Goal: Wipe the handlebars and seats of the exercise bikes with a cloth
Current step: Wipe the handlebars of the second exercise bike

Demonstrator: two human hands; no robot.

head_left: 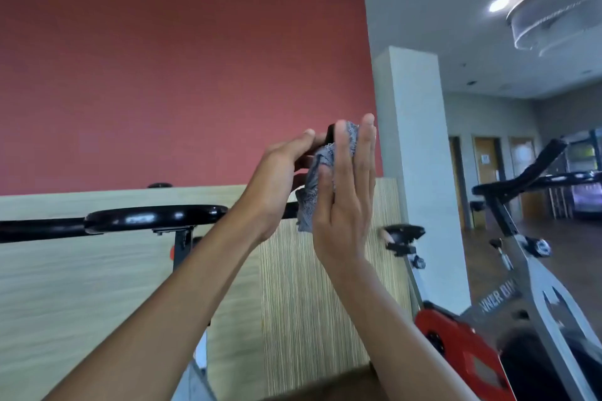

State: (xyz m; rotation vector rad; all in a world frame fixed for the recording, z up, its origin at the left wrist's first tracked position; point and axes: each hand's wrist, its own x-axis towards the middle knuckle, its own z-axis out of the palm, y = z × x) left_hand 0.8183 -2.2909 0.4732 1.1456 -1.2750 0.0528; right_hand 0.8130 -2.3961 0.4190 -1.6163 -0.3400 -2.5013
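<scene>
Running left-right before red wall (163, 58) and wood panelling (97, 277), black handlebar (156, 218) turns upward at right end. Left hand (280, 169) fingers curl round that tip; right hand (347, 202) fingers straight, pressing grey cloth (311, 205) against it.

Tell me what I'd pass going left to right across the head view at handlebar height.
The near bike's handlebar → left hand gripping its upturned end → grey cloth → right hand pressing the cloth → second bike's seat → second bike's handlebar.

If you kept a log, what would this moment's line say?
step: wiping handlebar | left hand: grips its upturned end | right hand: straight fingers press grey cloth against it
</scene>
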